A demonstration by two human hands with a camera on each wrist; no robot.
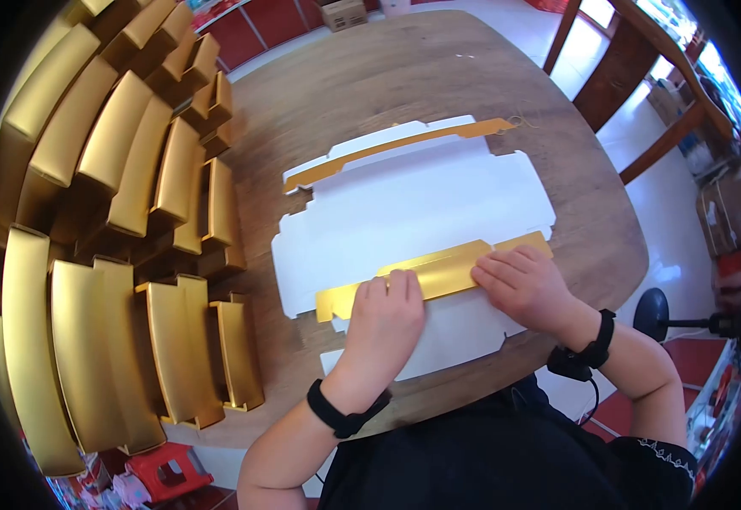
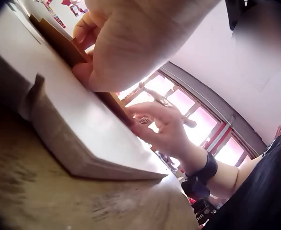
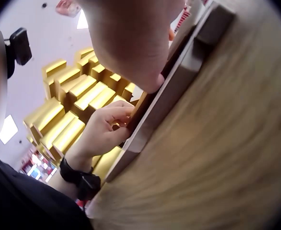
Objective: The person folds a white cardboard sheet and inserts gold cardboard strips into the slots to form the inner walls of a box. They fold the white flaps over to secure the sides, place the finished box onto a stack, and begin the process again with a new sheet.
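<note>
A stack of flat cardboard box blanks, white side up, lies on the wooden table before the person. Along its near side a gold flap stands folded up. The left hand pinches this flap left of its middle, fingers over the gold face and thumb on the white side, as the left wrist view shows. Farther right, the right hand pinches the same flap between bent fingers and thumb. Another gold flap runs along the far side. In the right wrist view the pile's layered edge rests on the wood.
Many gold boxes are piled high along the table's left side. A wooden chair stands beyond the right edge of the table. A red plastic stool is on the floor at lower left, and a cardboard carton sits behind.
</note>
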